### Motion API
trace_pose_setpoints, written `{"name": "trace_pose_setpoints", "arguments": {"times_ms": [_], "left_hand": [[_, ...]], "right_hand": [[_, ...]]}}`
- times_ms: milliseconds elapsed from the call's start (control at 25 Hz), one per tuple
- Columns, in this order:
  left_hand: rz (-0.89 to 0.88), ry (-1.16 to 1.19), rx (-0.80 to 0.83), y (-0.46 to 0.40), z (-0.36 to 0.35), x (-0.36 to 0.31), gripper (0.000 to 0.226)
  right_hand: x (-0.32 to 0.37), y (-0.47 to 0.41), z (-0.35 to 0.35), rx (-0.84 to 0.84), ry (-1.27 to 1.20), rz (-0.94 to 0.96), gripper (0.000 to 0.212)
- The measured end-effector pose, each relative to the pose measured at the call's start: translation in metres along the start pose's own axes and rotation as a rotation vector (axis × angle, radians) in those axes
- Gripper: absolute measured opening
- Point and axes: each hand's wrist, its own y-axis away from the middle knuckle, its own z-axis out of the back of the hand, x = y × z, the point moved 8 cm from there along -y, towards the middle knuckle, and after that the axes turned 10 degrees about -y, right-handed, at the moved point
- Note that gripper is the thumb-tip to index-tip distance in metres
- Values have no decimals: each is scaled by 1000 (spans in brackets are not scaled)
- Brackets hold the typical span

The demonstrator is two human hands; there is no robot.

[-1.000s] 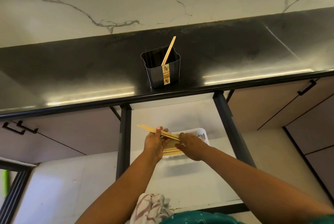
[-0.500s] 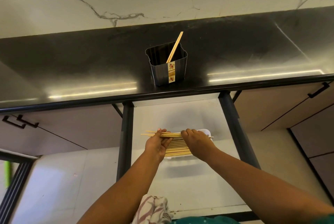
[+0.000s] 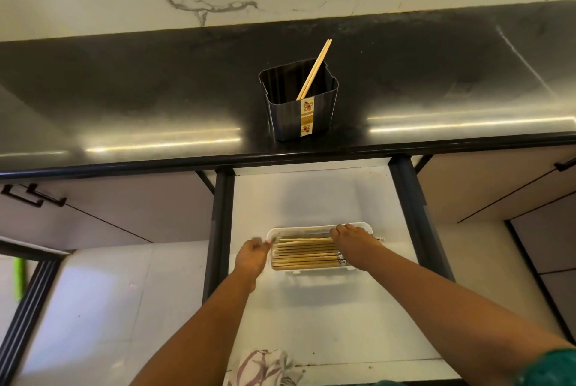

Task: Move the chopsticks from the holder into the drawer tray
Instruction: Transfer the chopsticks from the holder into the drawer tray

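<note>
Chopsticks (image 3: pixel 307 254) now lie flat in the tray (image 3: pixel 311 228), side by side in a neat row, where half a second ago a bundle was held between both hands just above it. That batch counts as delivered.

Going left to right: the left hand (image 3: pixel 252 256) sits at the tray's left end, its fingers (image 3: pixel 261 242) drawn loosely together and blurred with motion, touching or just off the tips of the top sticks; I cannot tell whether anything is pinched between them. It looks to be squaring the ends or letting go. The tray rests in the open white drawer (image 3: pixel 311 198), below the dark counter (image 3: pixel 156 105). The right hand (image 3: pixel 353 240) covers the tray's right end, fingers (image 3: pixel 339 232) spread flat and pressing down on the sticks rather than clamped round them, a settling touch by the look of it.

Up on the counter, near its front edge, the holder (image 3: pixel 300 105) is not empty: one last pair (image 3: pixel 314 69) leans against its right wall, tips poking above the rim. So the job seems nearly done, with one more trip to the holder needed once the hands come free.
</note>
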Motion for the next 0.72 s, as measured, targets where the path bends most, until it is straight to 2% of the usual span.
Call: {"name": "trace_pose_setpoints", "arguments": {"times_ms": [160,320,480,560,720], "left_hand": [[-27,-31,124,-4,-20,-2,16],[-52,-49,134,-10,-18,2,19],[-51,66,115,-13,-15,5,21],[-27,72,101,-11,-16,7,24],[-4,91,187,-10,-28,8,31]], "right_hand": [[5,-10,-11,56,19,-10,51],[8,-13,-18,18,21,82,57],[9,-11,-24,-15,-55,116,59],[8,-10,-30,12,-129,88,59],[9,-9,-43,115,-163,66,49]]}}
